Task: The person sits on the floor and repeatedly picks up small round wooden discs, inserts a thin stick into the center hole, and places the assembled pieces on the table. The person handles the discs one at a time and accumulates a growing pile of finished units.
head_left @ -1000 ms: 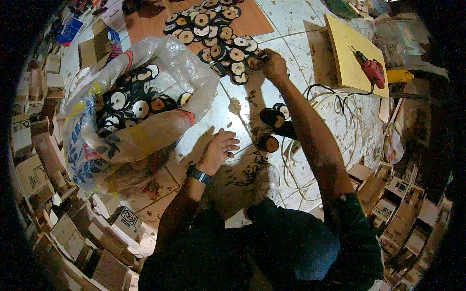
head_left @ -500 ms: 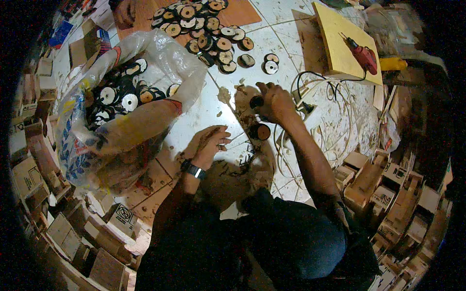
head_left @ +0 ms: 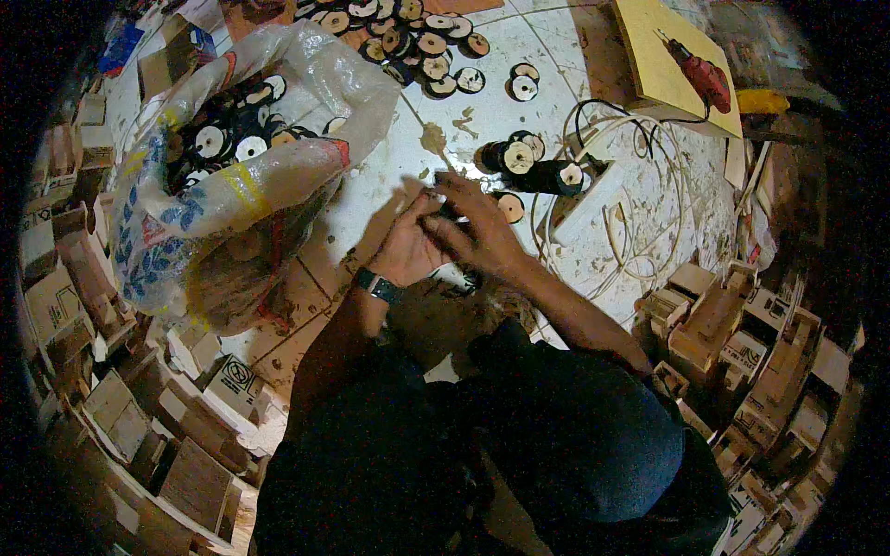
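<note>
My left hand (head_left: pixel 410 245), with a watch on its wrist, is turned palm inward and its fingers curl up against my right hand. My right hand (head_left: pixel 479 222) reaches across and bends over the left fingers. Something small and dark shows between the two; its kind is hidden. Just beyond the right hand stand upright stacks of round discs (head_left: pixel 517 157) with pale faces, dark rims and centre holes. Next to them a dark stack (head_left: pixel 558 176) lies tipped over. Another disc (head_left: pixel 509 207) sits beside my right knuckles.
An open clear plastic sack (head_left: pixel 250 199) with many discs inside stands at the left. Loose discs (head_left: pixel 434 43) are heaped at the back. A red drill (head_left: pixel 700 76) lies on a yellow board (head_left: pixel 640 56); its cable (head_left: pixel 640 264) coils at the right. Small wooden boxes (head_left: pixel 236 385) line both sides.
My right hand has come back from the discs and met my left hand. The stacks it covered now show. The whole view has tipped, so the scene sits higher.
</note>
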`<move>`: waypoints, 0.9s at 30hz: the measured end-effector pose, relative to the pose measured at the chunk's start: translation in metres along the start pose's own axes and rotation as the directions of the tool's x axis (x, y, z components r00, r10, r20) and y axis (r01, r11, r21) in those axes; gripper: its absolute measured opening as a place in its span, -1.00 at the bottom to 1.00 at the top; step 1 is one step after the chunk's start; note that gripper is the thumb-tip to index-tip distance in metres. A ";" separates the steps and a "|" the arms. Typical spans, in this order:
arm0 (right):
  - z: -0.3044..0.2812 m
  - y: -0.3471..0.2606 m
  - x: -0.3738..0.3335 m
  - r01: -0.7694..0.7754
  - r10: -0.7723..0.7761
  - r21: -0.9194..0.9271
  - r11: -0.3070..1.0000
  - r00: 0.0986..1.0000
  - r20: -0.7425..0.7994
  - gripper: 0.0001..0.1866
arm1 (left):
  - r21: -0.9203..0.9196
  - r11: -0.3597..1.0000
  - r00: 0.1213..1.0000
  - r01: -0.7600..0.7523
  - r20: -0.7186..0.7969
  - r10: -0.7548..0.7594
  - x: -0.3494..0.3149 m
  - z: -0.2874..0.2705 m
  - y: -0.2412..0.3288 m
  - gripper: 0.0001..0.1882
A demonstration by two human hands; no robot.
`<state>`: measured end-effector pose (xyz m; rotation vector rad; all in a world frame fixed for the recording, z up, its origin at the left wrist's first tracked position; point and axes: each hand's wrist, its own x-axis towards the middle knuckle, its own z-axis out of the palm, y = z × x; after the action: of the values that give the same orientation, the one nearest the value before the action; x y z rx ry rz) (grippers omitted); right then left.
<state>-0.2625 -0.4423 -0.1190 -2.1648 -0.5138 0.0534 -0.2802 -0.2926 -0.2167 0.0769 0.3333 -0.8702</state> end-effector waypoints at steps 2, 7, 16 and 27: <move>0.013 0.003 -0.016 -0.049 0.049 0.053 0.997 0.999 0.001 -0.62 | 0.142 0.987 0.991 -0.069 -0.105 0.084 -0.011 -0.013 0.004 -0.63; 0.047 0.043 -0.057 -0.209 0.207 -0.029 0.977 0.923 0.325 -0.65 | 0.589 0.808 0.705 0.032 -0.586 0.399 -0.050 -0.036 0.021 -0.68; 0.078 0.059 -0.070 -0.129 0.153 -0.100 0.987 0.944 0.291 -0.70 | 0.610 0.787 0.773 -0.089 -0.456 0.441 -0.048 -0.018 0.016 -0.65; 0.028 0.015 -0.009 -0.271 0.291 0.156 0.950 0.949 -0.123 -0.72 | 0.614 0.783 0.874 -0.101 -0.322 0.365 -0.034 0.008 0.014 -0.55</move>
<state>-0.2717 -0.4323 -0.1495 -2.0730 -0.1105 0.0853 -0.2879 -0.2600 -0.1996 0.8855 0.4443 -0.6650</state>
